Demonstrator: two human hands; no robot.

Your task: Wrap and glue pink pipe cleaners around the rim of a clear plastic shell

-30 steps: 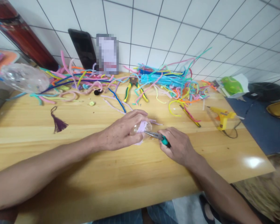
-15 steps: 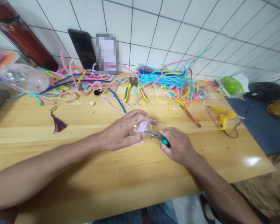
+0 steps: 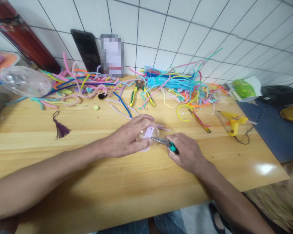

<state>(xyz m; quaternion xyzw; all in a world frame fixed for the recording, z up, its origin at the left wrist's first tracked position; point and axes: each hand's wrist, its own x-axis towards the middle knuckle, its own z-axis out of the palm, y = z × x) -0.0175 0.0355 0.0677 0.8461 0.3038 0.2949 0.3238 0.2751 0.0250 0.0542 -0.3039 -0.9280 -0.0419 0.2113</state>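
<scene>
Right hand (image 3: 185, 152) clamps the green-and-black handles of long-nose pliers (image 3: 164, 141), their tips at lavender strips (image 3: 149, 132) wrapped over a clear, rounded piece (image 3: 156, 131). The piece sits at the wooden surface (image 3: 112, 185), left of the right hand and within the grasp of the left hand (image 3: 127, 136), its fingers and thumb curled around it. Farther out, a purple tassel (image 3: 62, 129) lies at left, a yellow glue gun (image 3: 234, 123) at right. Beyond, yellow-and-green pliers (image 3: 140, 85) lie with handles spread beside colored fuzzy stems (image 3: 172, 84), a clear plastic bottle (image 3: 25, 81) well to the left. Near the tiled wall (image 3: 156, 19) stand a red flask (image 3: 31, 39), a dark phone (image 3: 86, 48) and a panel (image 3: 112, 53) pixelated beyond reading.
</scene>
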